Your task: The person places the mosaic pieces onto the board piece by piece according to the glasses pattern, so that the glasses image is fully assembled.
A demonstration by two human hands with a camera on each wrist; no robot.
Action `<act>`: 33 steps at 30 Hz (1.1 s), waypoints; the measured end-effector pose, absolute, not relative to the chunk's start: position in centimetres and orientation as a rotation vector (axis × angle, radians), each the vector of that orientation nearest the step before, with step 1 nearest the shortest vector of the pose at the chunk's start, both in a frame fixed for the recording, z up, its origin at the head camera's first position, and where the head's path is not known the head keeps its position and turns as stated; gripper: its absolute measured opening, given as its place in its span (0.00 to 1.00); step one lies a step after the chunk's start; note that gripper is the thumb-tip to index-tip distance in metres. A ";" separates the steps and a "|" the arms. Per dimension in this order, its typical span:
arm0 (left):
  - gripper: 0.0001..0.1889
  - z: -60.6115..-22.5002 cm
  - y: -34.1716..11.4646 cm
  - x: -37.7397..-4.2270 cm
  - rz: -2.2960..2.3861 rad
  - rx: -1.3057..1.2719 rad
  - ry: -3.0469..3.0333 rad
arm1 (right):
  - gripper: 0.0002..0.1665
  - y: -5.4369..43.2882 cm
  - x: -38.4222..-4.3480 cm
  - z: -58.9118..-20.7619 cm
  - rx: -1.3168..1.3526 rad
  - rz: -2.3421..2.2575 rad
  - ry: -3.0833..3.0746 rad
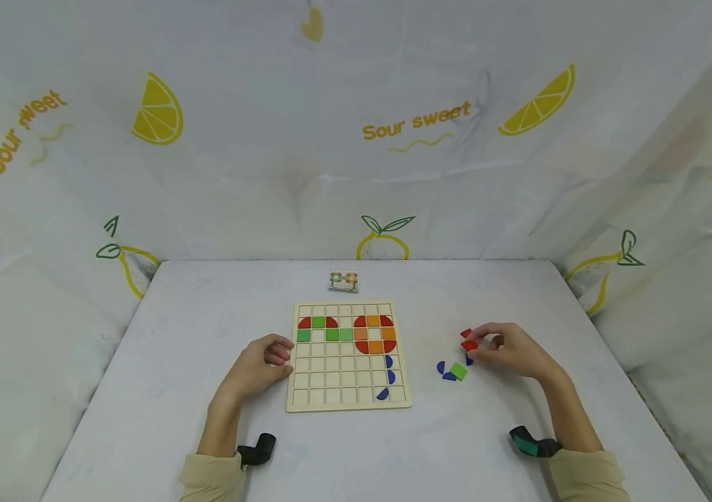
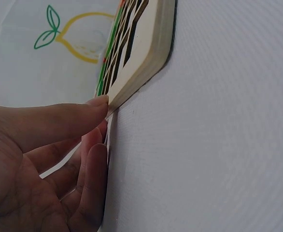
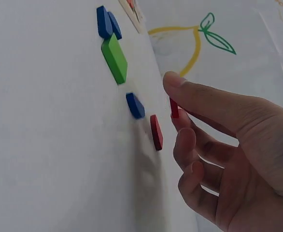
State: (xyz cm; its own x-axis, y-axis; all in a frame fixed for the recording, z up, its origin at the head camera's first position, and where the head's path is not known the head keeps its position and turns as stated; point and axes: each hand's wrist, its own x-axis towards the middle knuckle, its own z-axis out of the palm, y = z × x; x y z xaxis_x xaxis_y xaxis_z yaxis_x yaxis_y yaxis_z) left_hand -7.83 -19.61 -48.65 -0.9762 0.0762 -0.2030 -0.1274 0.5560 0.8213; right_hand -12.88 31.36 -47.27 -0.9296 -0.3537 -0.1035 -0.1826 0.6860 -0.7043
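Note:
My left hand (image 1: 259, 364) rests at the left edge of a wooden grid board (image 1: 318, 397), its thumb tip touching the side in the left wrist view and its other fingers loosely bent. Red, green and orange pieces fill some upper cells. Blue half-round pieces (image 1: 391, 377) lie at the board's lower right. Over the table to the right, my right hand (image 1: 509, 348) pinches a small red piece (image 3: 174, 108) between thumb and fingertips. Another red piece (image 3: 156, 133) lies just below, near a blue piece (image 3: 135, 106) and a green square (image 1: 458, 371).
A small pattern card (image 1: 344, 280) lies behind the board. Two more blue pieces (image 1: 441, 367) sit beside the green square. White cloth with lemon prints (image 1: 383, 246) hangs behind the white table (image 1: 205, 300).

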 end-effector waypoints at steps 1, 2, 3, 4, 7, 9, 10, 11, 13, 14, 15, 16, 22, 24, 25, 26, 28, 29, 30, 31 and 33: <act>0.19 -48.6 -19.6 -7.8 1.386 -0.045 2.575 | 0.15 31.0 -12.9 -47.1 -0.457 -1.085 2.660; 0.19 -48.6 -19.6 -7.8 1.387 -0.046 2.574 | 0.15 30.5 -12.9 -46.9 -0.468 -1.096 2.651; 0.19 -48.6 -19.6 -7.8 1.387 -0.047 2.575 | 0.15 30.1 -12.9 -46.8 -0.483 -1.100 2.640; 0.19 -48.6 -19.6 -7.8 1.388 -0.048 2.573 | 0.14 29.6 -12.9 -46.7 -0.487 -1.112 2.629; 0.19 -48.6 -19.6 -7.8 1.388 -0.052 2.573 | 0.14 28.0 -13.0 -46.3 -0.509 -1.108 2.599; 0.19 -48.6 -19.6 -7.8 1.385 -0.051 2.576 | 0.14 27.1 -13.1 -46.1 -0.522 -1.108 2.578; 0.19 -48.6 -19.6 -7.8 1.385 -0.050 2.575 | 0.14 26.6 -13.1 -46.1 -0.530 -1.111 2.565; 0.19 -48.6 -19.6 -7.8 1.385 -0.050 2.575 | 0.15 26.2 -13.2 -46.1 -0.544 -1.112 2.551; 0.19 -48.6 -19.5 -7.8 1.386 -0.048 2.575 | 0.15 25.2 -13.2 -46.0 -0.564 -1.125 2.519; 0.19 -48.6 -19.5 -7.8 1.386 -0.046 2.575 | 0.15 24.7 -13.3 -46.0 -0.581 -1.132 2.506; 0.19 -48.6 -19.6 -7.8 1.387 -0.045 2.576 | 0.15 24.2 -13.3 -46.0 -0.600 -1.139 2.493; 0.19 -48.6 -19.6 -7.9 1.388 -0.043 2.577 | 0.15 23.7 -13.4 -46.0 -0.628 -1.150 2.482; 0.19 -48.6 -19.6 -7.9 1.395 -0.040 2.578 | 0.16 20.2 -14.2 -45.9 -0.777 -1.204 2.431; 0.19 -48.7 -19.6 -7.9 1.396 -0.040 2.577 | 0.16 19.2 -14.6 -46.0 -0.796 -1.216 2.406; 0.20 -48.7 -19.6 -7.9 1.395 -0.041 2.578 | 0.16 18.6 -14.8 -46.1 -0.805 -1.221 2.393; 0.20 -48.7 -19.6 -7.9 1.395 -0.041 2.579 | 0.15 18.1 -15.0 -46.3 -0.816 -1.224 2.381; 0.19 -48.8 -19.6 -7.9 1.393 -0.043 2.580 | 0.14 17.2 -15.4 -46.6 -0.828 -1.217 2.360; 0.19 -48.8 -19.6 -7.9 1.394 -0.043 2.580 | 0.14 16.7 -15.6 -46.8 -0.838 -1.213 2.350; 0.19 -48.8 -19.6 -7.9 1.394 -0.044 2.579 | 0.14 16.2 -15.7 -47.0 -0.846 -1.210 2.340; 0.19 -48.8 -19.6 -8.0 1.394 -0.044 2.579 | 0.14 15.8 -15.8 -47.1 -0.867 -1.206 2.333; 0.19 -48.8 -19.6 -8.0 1.394 -0.044 2.578 | 0.14 14.8 -16.0 -47.3 -0.894 -1.202 2.307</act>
